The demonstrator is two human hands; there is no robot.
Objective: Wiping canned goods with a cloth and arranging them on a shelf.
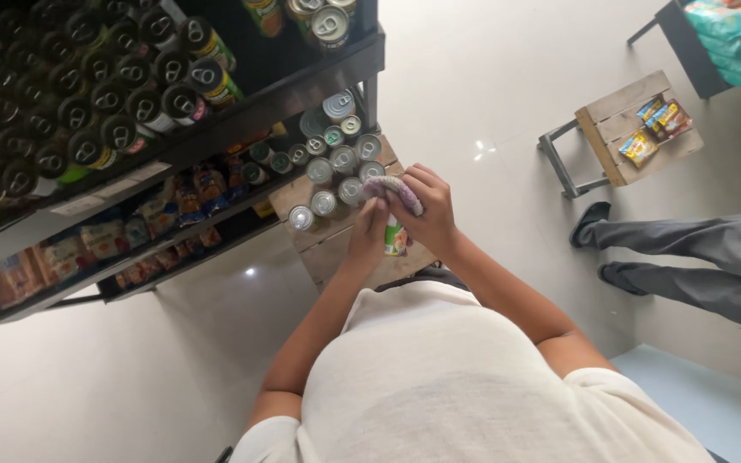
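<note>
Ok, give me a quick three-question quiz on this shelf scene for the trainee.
1. True or false: the left hand and right hand are both on the same can.
2. What does the right hand press against the top of that can?
A. a pale purple cloth
B. a brush
C. a sticker
3. Where do the silver-topped cans stand: on the wooden crate or on the white floor?

Key: 1 true; 2 A; 3 on the wooden crate.
</note>
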